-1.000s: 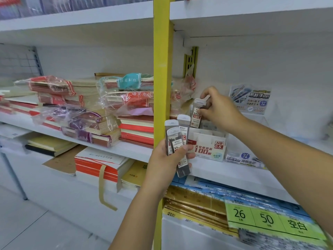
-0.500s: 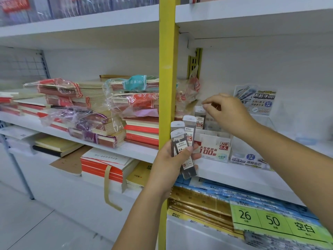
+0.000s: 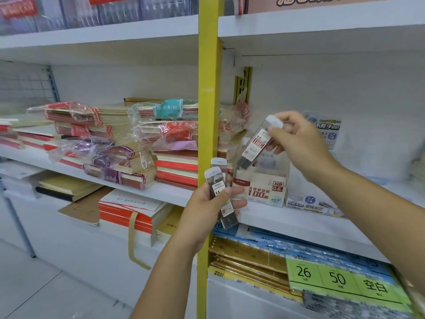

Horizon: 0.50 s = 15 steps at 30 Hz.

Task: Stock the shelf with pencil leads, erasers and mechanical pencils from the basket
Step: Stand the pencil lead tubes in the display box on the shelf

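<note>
My left hand (image 3: 207, 212) grips two clear pencil lead cases (image 3: 217, 185) with white caps, upright, in front of the yellow shelf post. Above the white display box (image 3: 259, 189) marked HB 0.5, my right hand (image 3: 303, 143) pinches another lead case (image 3: 255, 146) near its white cap. That case is tilted, its dark lower end pointing down toward the box's open top. The box stands on the white shelf (image 3: 287, 219) just right of the post. No basket, erasers or mechanical pencils are in view.
A yellow upright post (image 3: 208, 111) divides the shelving. Left of it lie stacks of wrapped notebooks (image 3: 115, 143). A flat lead carton (image 3: 308, 203) lies right of the display box, with a printed card (image 3: 326, 132) behind it. Green labelled packs (image 3: 335, 277) fill the shelf below.
My right hand lowered one lead case into the display box and now holds another, tilted above it. My left hand holds two cases instead of three.
</note>
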{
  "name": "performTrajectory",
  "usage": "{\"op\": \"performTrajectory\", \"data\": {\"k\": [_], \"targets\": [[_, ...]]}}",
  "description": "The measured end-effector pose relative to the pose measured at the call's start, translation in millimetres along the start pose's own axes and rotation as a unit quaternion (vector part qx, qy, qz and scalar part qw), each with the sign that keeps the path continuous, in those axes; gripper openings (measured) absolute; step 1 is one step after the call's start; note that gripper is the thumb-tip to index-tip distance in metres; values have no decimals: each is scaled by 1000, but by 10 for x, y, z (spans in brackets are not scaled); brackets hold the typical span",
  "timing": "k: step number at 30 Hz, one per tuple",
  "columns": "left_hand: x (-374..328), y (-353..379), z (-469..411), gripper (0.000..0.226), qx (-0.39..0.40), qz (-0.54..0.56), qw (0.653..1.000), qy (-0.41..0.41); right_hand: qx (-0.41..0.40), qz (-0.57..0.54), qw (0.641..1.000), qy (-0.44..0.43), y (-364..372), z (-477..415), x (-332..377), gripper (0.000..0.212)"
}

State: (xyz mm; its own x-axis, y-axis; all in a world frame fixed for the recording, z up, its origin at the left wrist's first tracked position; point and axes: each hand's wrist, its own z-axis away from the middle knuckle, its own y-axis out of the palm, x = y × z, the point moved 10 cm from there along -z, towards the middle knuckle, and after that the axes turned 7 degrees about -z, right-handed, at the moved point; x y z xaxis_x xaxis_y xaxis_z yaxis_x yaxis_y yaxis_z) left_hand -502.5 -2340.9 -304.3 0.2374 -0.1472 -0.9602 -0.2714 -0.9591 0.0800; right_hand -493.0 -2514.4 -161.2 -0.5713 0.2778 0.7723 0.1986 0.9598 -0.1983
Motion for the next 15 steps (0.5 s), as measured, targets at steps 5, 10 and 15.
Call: {"op": "performTrajectory", "data": {"k": [5,10,15], "targets": [[-20,-7,11,18,16,-32,999,10,5,185,981,-63,39,-197,59,5],[-11,-38,16,20,16,-40,999,11,47,294,951,-84,235,-292,-61,10],[-4,-59,5,20,14,-41,999,10,60,276,958,-46,300,-413,-243,15]]}}
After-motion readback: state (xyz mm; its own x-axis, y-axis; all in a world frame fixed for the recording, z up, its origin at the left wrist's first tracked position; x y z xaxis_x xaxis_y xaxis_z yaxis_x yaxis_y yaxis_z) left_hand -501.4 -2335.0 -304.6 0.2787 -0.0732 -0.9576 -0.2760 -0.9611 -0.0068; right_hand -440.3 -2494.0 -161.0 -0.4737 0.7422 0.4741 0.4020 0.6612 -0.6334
